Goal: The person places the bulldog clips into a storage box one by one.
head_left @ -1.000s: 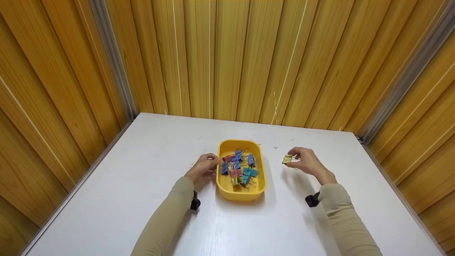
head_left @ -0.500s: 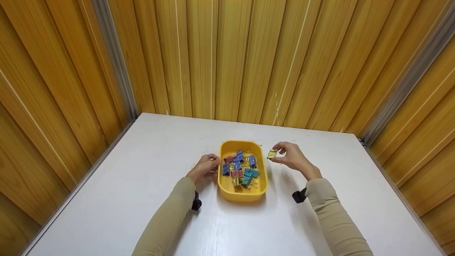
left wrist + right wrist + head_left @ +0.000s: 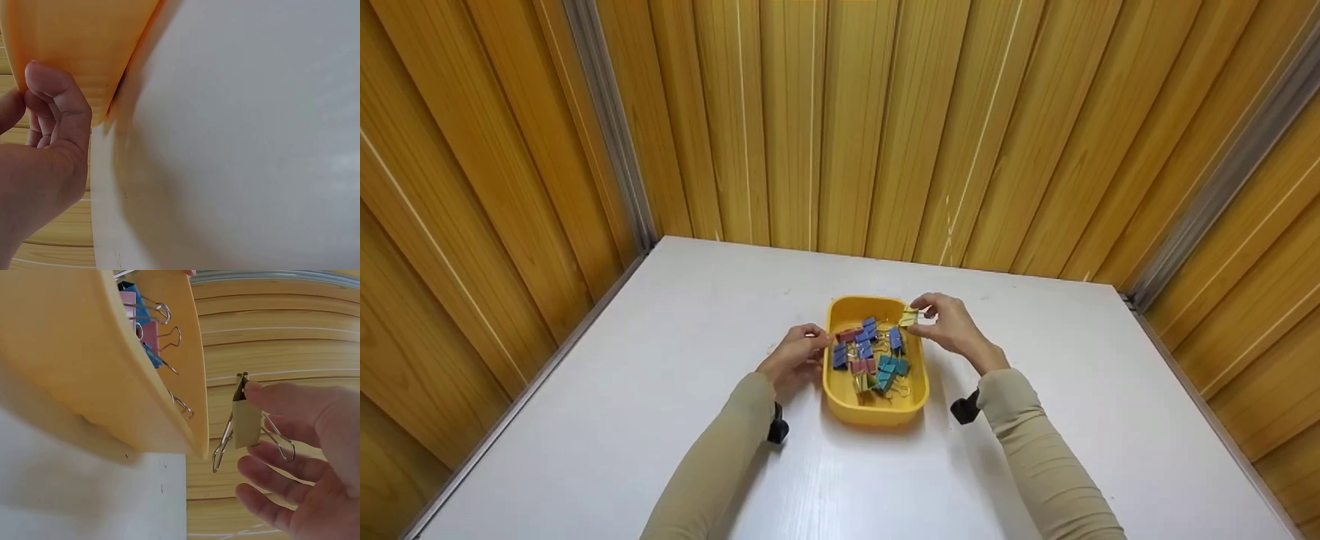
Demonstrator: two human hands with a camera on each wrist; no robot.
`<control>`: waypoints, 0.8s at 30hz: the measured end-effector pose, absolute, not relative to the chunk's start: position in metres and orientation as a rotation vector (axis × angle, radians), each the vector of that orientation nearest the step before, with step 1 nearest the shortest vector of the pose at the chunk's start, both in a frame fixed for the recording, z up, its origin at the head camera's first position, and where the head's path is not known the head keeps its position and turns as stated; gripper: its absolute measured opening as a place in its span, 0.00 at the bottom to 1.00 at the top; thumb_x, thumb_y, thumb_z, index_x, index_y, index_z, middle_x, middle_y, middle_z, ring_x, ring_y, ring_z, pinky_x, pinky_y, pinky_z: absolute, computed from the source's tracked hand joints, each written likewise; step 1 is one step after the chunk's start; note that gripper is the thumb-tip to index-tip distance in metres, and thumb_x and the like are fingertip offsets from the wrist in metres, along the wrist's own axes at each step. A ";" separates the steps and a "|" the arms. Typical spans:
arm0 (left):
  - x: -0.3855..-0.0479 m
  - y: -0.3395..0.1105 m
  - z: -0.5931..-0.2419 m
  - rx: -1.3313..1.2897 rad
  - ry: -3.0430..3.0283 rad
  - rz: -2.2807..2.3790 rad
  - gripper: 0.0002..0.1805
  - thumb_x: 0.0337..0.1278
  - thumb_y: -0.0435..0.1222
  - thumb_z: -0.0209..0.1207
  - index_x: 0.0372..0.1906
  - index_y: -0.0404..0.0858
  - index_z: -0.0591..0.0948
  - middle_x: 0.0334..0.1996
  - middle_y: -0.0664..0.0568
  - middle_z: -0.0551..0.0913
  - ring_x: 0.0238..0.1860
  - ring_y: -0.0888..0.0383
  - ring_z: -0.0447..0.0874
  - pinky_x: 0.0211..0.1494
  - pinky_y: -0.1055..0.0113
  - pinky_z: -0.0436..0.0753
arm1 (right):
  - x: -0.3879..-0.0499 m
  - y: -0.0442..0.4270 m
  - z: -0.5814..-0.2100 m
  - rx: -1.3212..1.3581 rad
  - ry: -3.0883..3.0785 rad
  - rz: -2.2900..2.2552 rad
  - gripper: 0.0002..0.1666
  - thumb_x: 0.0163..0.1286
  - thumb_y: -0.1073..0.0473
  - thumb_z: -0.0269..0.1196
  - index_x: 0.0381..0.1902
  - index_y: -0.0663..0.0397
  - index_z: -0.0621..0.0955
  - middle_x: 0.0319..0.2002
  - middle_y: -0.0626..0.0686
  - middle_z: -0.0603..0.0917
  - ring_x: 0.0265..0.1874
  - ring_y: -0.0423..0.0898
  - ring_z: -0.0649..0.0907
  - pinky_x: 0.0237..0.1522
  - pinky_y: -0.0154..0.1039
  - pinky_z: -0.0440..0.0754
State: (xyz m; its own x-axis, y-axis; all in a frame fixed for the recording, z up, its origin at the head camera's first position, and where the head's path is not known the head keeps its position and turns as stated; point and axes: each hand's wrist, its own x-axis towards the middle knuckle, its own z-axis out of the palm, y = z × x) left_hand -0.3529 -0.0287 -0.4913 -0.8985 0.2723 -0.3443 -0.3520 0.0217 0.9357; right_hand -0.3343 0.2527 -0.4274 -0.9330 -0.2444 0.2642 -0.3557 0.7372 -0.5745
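Note:
My right hand (image 3: 956,328) pinches a yellow binder clip (image 3: 246,419) between thumb and fingers, with both wire handles spread in the right wrist view. In the head view this clip hangs over the right rim of a yellow plastic box (image 3: 877,417). My left hand (image 3: 795,351) holds the box's left rim, thumb on one side and a curled index finger (image 3: 50,80) against the outer wall. Inside the box lie several binder clips, among them a blue clip (image 3: 840,356), a pink clip (image 3: 863,366) and a teal clip (image 3: 892,366).
The box stands on a white table (image 3: 720,450). Yellow wood-patterned panels (image 3: 855,135) close off the back and both sides, with a grey metal post (image 3: 611,120) in the left corner. A black wrist camera (image 3: 964,408) sits below my right wrist.
My right hand has moved left with the yellow binder clip, from beside the box to over its right rim. My left hand stays at the left rim.

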 end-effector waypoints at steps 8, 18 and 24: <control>-0.353 -0.020 -0.491 -0.090 1.899 1.890 0.08 0.64 0.38 0.57 0.43 0.40 0.72 0.35 0.49 0.78 0.30 0.59 0.76 0.30 0.70 0.77 | -0.335 0.243 -0.431 0.416 -2.740 0.987 0.24 0.58 0.57 0.71 0.50 0.62 0.80 0.50 0.62 0.82 0.51 0.61 0.79 0.55 0.55 0.76; -0.354 -0.019 -0.486 -0.036 2.033 1.782 0.07 0.62 0.37 0.56 0.40 0.39 0.72 0.30 0.50 0.77 0.25 0.59 0.74 0.27 0.68 0.76 | -0.323 0.240 -0.426 0.421 -2.520 0.949 0.20 0.68 0.53 0.62 0.52 0.60 0.80 0.52 0.62 0.83 0.54 0.60 0.79 0.58 0.57 0.74; -0.344 -0.020 -0.464 0.193 2.588 1.540 0.11 0.67 0.41 0.55 0.35 0.37 0.72 0.28 0.49 0.73 0.26 0.57 0.70 0.28 0.67 0.72 | -0.309 0.245 -0.400 0.564 -2.536 0.637 0.33 0.71 0.44 0.57 0.69 0.52 0.69 0.70 0.60 0.68 0.70 0.60 0.64 0.70 0.62 0.58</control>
